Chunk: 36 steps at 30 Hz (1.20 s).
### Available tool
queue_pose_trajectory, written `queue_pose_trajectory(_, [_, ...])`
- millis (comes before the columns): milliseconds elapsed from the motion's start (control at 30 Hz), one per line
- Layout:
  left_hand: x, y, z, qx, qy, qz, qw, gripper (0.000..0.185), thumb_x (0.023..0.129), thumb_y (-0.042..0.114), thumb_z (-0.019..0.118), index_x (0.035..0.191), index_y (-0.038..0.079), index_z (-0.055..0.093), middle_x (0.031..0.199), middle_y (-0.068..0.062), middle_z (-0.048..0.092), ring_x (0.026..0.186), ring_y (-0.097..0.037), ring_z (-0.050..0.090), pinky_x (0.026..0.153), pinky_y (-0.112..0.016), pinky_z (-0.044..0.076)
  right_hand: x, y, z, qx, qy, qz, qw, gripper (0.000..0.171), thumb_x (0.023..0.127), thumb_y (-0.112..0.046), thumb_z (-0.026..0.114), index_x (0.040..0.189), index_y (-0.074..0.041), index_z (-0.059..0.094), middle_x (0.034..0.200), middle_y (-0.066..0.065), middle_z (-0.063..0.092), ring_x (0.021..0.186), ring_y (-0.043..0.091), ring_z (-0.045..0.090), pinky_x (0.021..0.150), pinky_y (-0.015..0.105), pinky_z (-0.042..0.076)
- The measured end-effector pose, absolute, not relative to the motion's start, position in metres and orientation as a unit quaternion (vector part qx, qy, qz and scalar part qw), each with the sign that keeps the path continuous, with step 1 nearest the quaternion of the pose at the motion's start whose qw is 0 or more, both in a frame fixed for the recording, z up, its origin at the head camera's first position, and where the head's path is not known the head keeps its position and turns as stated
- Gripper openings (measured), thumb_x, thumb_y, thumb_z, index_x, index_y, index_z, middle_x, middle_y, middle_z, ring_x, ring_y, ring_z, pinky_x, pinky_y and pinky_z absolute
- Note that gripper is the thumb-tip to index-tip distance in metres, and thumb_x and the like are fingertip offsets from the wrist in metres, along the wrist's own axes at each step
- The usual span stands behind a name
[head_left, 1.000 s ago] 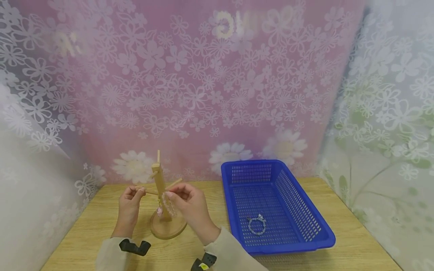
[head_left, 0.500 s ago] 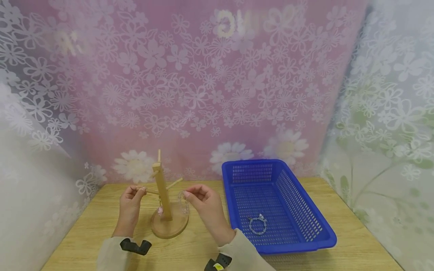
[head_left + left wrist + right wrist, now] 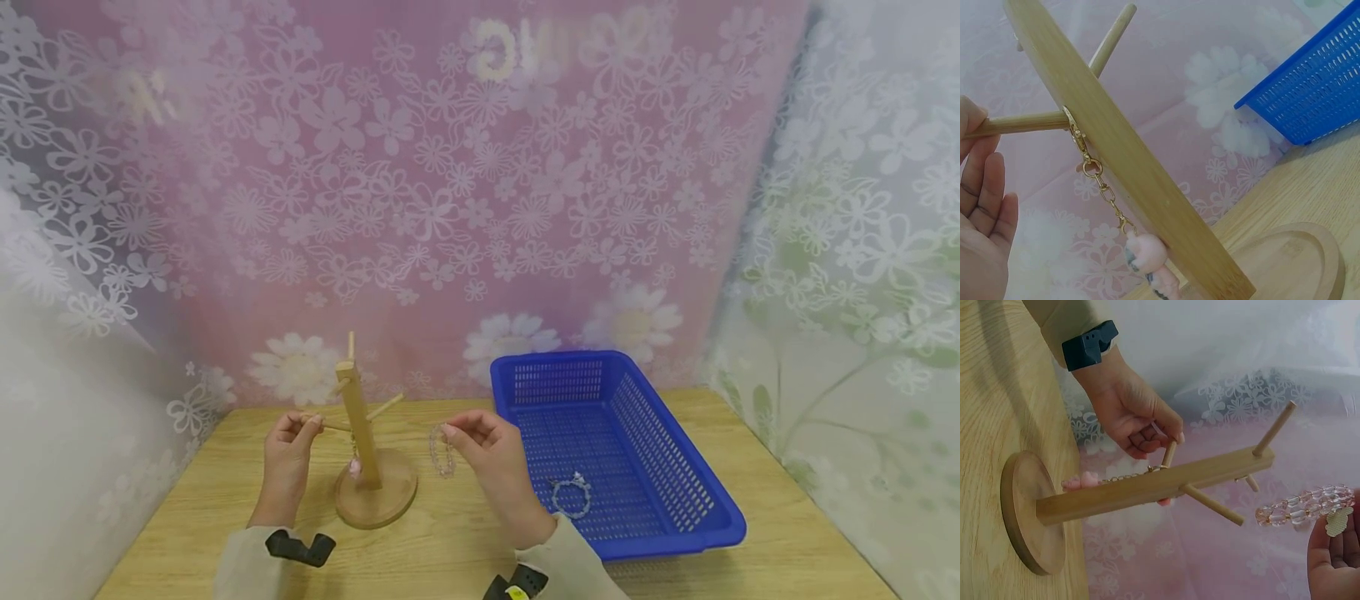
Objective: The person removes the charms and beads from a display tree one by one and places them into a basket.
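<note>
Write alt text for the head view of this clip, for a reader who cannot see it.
A person's right hand pinches a clear beaded bracelet between a wooden peg stand and a blue basket, while the left hand holds one of the stand's pegs. Another bracelet lies in the basket, on a wooden table.

Wooden table (image 3: 450,550), round-based wooden stand (image 3: 375,496) left, blue basket (image 3: 705,521) right
</note>
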<state>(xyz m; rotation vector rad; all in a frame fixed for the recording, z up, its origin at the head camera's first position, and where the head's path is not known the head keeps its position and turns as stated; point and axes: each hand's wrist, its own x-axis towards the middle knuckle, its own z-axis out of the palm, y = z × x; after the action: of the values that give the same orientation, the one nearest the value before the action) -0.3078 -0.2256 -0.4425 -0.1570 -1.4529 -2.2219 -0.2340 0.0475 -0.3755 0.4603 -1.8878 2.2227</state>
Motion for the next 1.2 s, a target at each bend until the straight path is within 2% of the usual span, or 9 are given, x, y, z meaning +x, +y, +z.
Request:
queue_pose_trajectory(167, [-0.307, -0.226, -0.443, -0.056, -0.530, -0.812, 0.239, 0.029, 0.089, -0.011, 0.054, 0.073, 0.012, 0.056, 0.070, 0.005, 0.060, 0.068, -0.009, 0.057, 0.077, -0.019, 0.046, -0.235, 0.060, -0.378, 0.152, -0.637, 0.748, 0.108, 0.022, 0.086, -0.010, 0.069, 0.097, 0.007, 0.063, 0.092, 0.010, 0.066, 0.083, 0.013, 0.064, 0.078, 0.028, 0.053])
queue_pose_trajectory(467, [-0.306, -0.226, -0.442, -0.064, -0.531, -0.809, 0.244, 0.028, 0.089, -0.012, 0.054, 0.073, 0.011, 0.057, 0.071, 0.005, 0.061, 0.068, -0.008, 0.057, 0.078, -0.019, 0.046, -0.238, 0.091, -0.383, 0.146, -0.642, 0.740, 0.137, 0.021, 0.086, -0.008, 0.068, 0.096, 0.009, 0.061, 0.088, 0.002, 0.066, 0.082, 0.013, 0.064, 0.078, 0.027, 0.053])
queue_pose_trajectory(667, [-0.305, -0.226, -0.442, -0.052, -0.543, -0.803, 0.241, 0.027, 0.089, -0.010, 0.056, 0.073, 0.012, 0.057, 0.070, 0.006, 0.060, 0.069, -0.009, 0.057, 0.079, -0.019, 0.045, -0.240, 0.114, -0.384, 0.095, -0.648, 0.748, 0.112, 0.017, 0.088, -0.009, 0.066, 0.096, 0.004, 0.061, 0.089, 0.008, 0.067, 0.084, 0.020, 0.064, 0.079, 0.029, 0.053])
queue_pose_trajectory(967, [-0.306, -0.225, -0.441, -0.040, -0.551, -0.795, 0.252, 0.027, 0.088, -0.011, 0.056, 0.072, 0.011, 0.057, 0.069, 0.006, 0.060, 0.067, -0.009, 0.057, 0.078, -0.020, 0.045, -0.237, 0.148, -0.376, 0.073, -0.684, 0.720, 0.092, 0.021, 0.089, -0.013, 0.066, 0.100, 0.004, 0.059, 0.091, 0.004, 0.067, 0.085, 0.018, 0.063, 0.082, 0.026, 0.051])
queue_pose_trajectory(1200, [-0.304, -0.225, -0.440, -0.035, -0.551, -0.793, 0.258, 0.025, 0.087, -0.011, 0.058, 0.074, 0.010, 0.057, 0.069, 0.006, 0.061, 0.067, -0.008, 0.057, 0.076, -0.019, 0.046, -0.237, 0.171, -0.368, 0.075, -0.688, 0.717, 0.076, 0.017, 0.090, -0.013, 0.065, 0.098, 0.001, 0.059, 0.091, 0.002, 0.066, 0.086, 0.014, 0.062, 0.082, 0.025, 0.051])
